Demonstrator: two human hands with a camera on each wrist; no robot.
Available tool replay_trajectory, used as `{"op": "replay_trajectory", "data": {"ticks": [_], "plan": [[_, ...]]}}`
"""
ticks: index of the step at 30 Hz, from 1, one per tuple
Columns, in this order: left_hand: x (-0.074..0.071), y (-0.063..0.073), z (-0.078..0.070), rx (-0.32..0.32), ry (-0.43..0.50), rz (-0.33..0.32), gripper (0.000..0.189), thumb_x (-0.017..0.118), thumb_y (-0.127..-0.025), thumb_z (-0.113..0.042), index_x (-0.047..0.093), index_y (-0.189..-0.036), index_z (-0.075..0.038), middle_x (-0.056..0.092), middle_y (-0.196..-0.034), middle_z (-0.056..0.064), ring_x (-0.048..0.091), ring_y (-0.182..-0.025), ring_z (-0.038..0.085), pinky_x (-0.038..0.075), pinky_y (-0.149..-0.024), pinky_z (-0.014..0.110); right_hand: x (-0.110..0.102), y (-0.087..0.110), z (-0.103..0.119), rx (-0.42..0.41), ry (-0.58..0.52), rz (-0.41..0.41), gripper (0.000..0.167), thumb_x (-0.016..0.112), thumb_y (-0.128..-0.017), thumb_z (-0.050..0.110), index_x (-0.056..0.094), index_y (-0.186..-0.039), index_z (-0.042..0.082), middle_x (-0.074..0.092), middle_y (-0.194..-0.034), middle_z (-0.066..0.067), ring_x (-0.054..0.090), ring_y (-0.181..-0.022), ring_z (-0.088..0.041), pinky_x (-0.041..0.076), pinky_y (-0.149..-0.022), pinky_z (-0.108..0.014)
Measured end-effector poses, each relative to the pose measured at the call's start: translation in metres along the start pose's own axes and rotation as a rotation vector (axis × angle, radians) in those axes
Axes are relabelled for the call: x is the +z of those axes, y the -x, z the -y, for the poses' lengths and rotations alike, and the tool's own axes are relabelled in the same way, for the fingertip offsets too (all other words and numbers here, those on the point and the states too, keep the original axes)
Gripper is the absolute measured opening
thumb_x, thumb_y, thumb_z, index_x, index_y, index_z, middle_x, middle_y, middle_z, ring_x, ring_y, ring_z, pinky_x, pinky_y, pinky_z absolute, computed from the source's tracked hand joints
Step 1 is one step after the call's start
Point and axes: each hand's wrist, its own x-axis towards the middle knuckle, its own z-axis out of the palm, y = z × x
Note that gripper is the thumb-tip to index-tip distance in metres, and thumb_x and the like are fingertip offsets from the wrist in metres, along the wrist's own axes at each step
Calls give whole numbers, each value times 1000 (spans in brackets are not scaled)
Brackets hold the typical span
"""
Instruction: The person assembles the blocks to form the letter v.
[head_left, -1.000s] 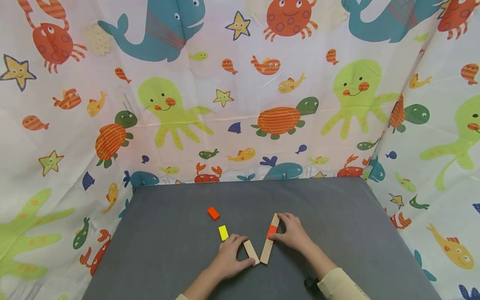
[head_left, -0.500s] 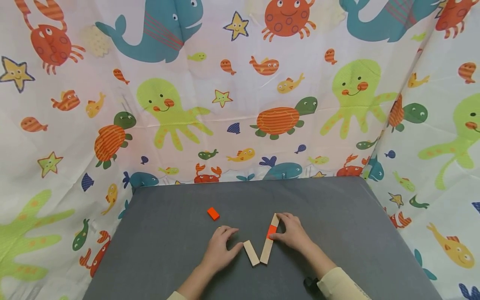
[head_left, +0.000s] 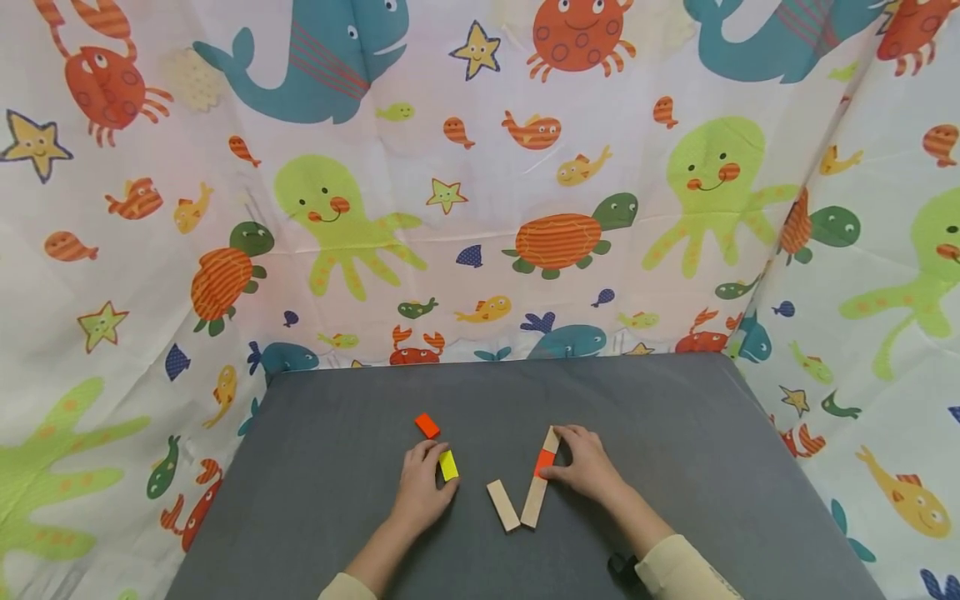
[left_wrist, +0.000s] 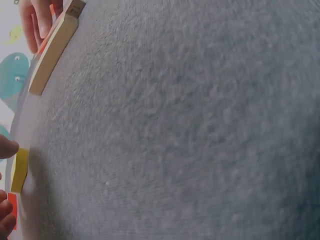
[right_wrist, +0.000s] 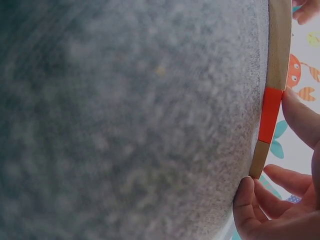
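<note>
My left hand [head_left: 420, 490] spans a small yellow block [head_left: 449, 467], thumb at its near end and fingers at its far end. In the left wrist view the thumb meets one end of that yellow block [left_wrist: 19, 171]. My right hand [head_left: 591, 471] holds a slanting row of blocks, its thumb beside the red-orange block [head_left: 543, 463]. Its fingertips are at the far end of the short wooden block [head_left: 551, 439]. A long wooden block [head_left: 533, 503] forms the row's near part. Another wooden block [head_left: 503, 506] slants the other way, making a V with the row.
A loose red-orange block [head_left: 427, 426] lies just beyond the left fingers on the grey table [head_left: 337, 467]. A dark object [head_left: 622, 568] sits by the right sleeve. A curtain [head_left: 480, 225] printed with sea animals surrounds the table's back and sides.
My left hand let go of the left wooden block, moved left and came around the yellow block. The right hand has stayed at the row.
</note>
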Motion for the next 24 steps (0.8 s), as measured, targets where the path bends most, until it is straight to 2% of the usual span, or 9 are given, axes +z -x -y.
{"op": "replay_trajectory", "data": {"ticks": [3,8,13,19,24], "plan": [[-1,-1,4,-14,17,23,58,83,-80,-14,62,-134,-5,53,-139,16,47,-126,35,45,-104,53,0,0,0,1,1,-1,81,89,-76,37,55,-143,4,53,-142,-20,45,-130,-41,43,-106,-56],[-2,-4,8,-19,-10,78,57,81,-81,-13,61,-134,-6,58,-136,14,50,-126,35,44,-104,53,0,1,1,-2,1,-3,82,89,-76,36,55,-143,4,53,-142,-20,45,-130,-42,42,-106,-56],[-3,-6,9,-12,-18,91,56,81,-81,-10,61,-133,-3,60,-130,15,53,-121,35,47,-101,52,-2,0,2,-15,-1,-10,82,89,-75,37,55,-142,3,53,-141,-21,46,-129,-42,42,-105,-57],[-5,-8,5,-83,-4,111,65,86,-78,-14,60,-136,-1,60,-124,14,58,-118,33,48,-101,50,-2,0,2,-8,-1,-10,82,90,-75,36,55,-142,3,53,-140,-21,46,-128,-41,43,-105,-57],[-7,-10,1,-147,76,114,61,89,-75,-18,66,-130,-3,61,-114,8,59,-101,23,51,-90,45,0,1,0,-6,6,-10,83,90,-74,37,56,-142,4,53,-141,-21,46,-129,-41,43,-105,-57]]}}
